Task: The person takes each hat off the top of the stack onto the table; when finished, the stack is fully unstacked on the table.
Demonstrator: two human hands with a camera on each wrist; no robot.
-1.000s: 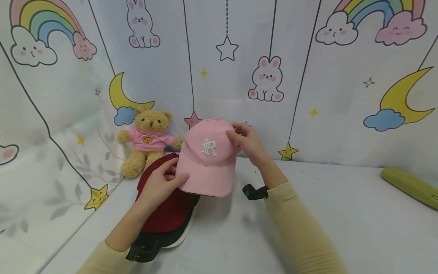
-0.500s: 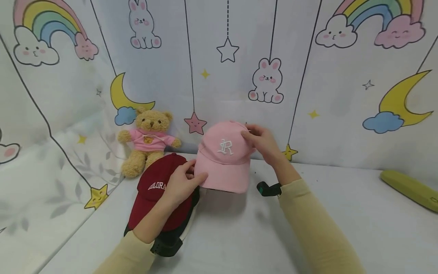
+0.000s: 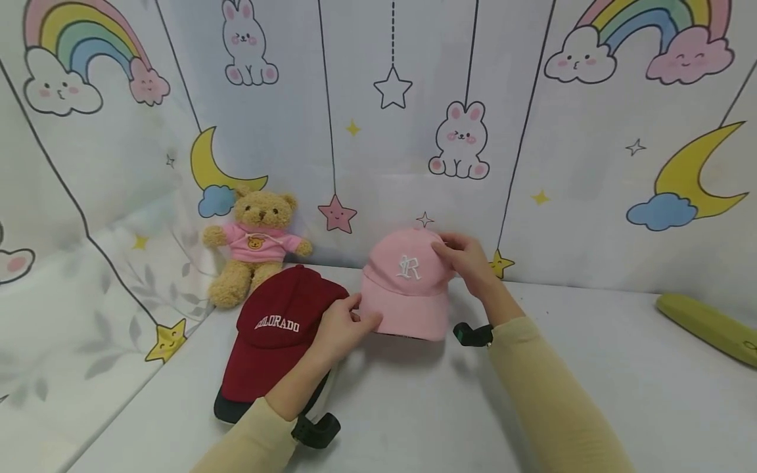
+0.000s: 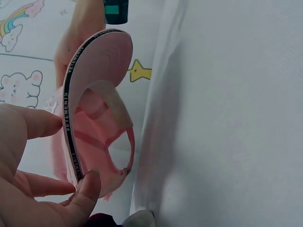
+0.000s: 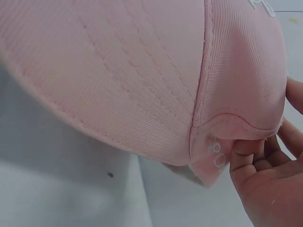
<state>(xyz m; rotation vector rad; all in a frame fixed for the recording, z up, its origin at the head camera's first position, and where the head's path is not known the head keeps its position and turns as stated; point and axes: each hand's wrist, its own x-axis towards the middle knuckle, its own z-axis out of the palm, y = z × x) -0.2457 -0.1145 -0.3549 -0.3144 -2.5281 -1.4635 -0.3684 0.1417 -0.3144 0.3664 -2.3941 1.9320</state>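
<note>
Both hands hold a pink baseball cap [image 3: 408,289] with a white embroidered letter on its front, brim toward me. My left hand [image 3: 342,328] pinches the brim's left edge between thumb and fingers. My right hand [image 3: 470,266] grips the right side of the crown; in the right wrist view its fingers [image 5: 296,94] curl at the cap's lower rim. The left wrist view shows the brim's underside [image 4: 102,61], dark lettered edging and the hollow inside. A shadow lies on the table beneath the cap. A dark red cap [image 3: 275,328] lettered COLORADO lies partly behind my left forearm.
A teddy bear [image 3: 255,230] in a pink top sits at the back left, behind the red cap. A long green object [image 3: 710,328] lies at the far right. The white table [image 3: 579,368] meets a patterned cloth backdrop [image 3: 378,151]. A pale cap edge shows beneath the red cap.
Both hands have carried the pink cap to the right, away from the red cap, and most recently lowered it somewhat. The COLORADO lettering has come into full view.
</note>
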